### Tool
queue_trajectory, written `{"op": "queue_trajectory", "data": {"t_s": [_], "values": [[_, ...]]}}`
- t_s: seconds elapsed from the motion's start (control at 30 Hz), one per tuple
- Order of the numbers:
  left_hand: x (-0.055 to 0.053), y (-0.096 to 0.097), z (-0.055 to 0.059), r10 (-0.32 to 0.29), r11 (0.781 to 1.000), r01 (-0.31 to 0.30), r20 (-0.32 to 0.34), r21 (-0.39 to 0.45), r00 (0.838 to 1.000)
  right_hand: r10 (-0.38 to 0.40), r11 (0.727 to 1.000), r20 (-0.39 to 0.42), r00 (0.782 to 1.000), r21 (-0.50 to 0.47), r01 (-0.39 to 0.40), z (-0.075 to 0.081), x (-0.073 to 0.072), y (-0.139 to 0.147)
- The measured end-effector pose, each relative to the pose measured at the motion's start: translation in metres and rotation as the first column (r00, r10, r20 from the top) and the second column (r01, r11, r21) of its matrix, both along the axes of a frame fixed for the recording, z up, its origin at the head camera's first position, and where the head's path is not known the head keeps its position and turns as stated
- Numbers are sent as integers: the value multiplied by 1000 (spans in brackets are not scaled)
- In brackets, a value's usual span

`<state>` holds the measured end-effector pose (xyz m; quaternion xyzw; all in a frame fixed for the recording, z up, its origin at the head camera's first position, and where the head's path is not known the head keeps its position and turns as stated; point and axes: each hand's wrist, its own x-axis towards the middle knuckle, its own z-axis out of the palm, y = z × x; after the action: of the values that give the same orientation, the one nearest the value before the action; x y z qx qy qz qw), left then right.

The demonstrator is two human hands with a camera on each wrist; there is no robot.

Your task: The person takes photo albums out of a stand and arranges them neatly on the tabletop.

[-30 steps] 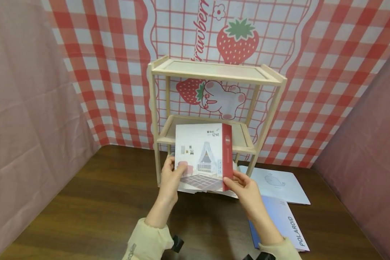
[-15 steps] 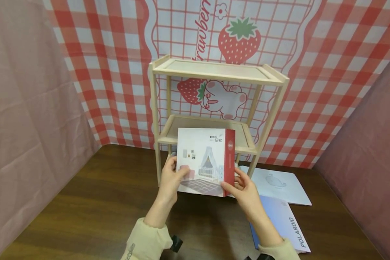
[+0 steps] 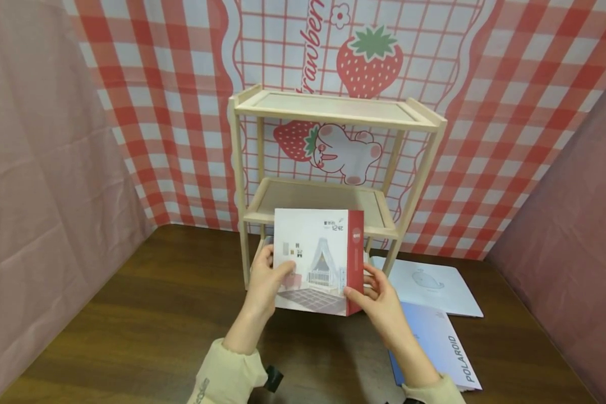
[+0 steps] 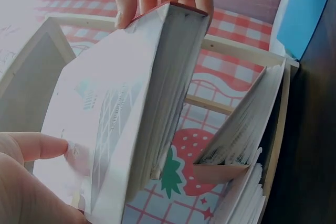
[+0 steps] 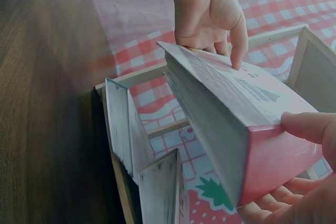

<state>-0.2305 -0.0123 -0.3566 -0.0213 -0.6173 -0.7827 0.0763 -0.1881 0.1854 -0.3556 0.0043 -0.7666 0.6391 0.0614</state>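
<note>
A thick book (image 3: 310,255) with a white cover and a red spine is held up in front of the wooden rack (image 3: 338,115). Its cover shows a canopied crib and a grid rug, printed upside down in the head view. My left hand (image 3: 265,280) grips the left edge, thumb on the cover. On the spine side, my right hand (image 3: 381,297) holds it, thumb at the cover's edge and fingers under the spine (image 5: 281,156). The page edges (image 4: 170,87) show in the left wrist view. Behind it, the rack's bottom level is mostly hidden in the head view.
Two other books, one grey-edged (image 5: 123,121) and one beside it (image 5: 160,187), stand in the rack's bottom level. Right of the rack lie a pale blue whale-print book (image 3: 434,286) and a blue POLAROID book (image 3: 441,348). A checked cloth (image 3: 182,140) hangs behind.
Both hands have lowered the book a little, uncovering more of the middle shelf. Both keep their hold on it; the rack and the books on the table stay put.
</note>
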Motion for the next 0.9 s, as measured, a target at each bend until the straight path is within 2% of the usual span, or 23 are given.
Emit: {"op": "queue_trajectory", "data": {"t_s": [0.27, 0.63, 0.9], "values": [[1, 2, -3, -49, 997, 50, 6, -53, 999, -19, 999, -1, 1000, -31, 19, -3, 0, 2], [4, -1, -3, -102, 986, 104, 27, -131, 994, -21, 1000, 3, 1000, -17, 21, -6, 5, 6], [2, -3, -6, -97, 989, 101, 37, -112, 995, -9, 1000, 26, 1000, -19, 10, -11, 10, 8]]}}
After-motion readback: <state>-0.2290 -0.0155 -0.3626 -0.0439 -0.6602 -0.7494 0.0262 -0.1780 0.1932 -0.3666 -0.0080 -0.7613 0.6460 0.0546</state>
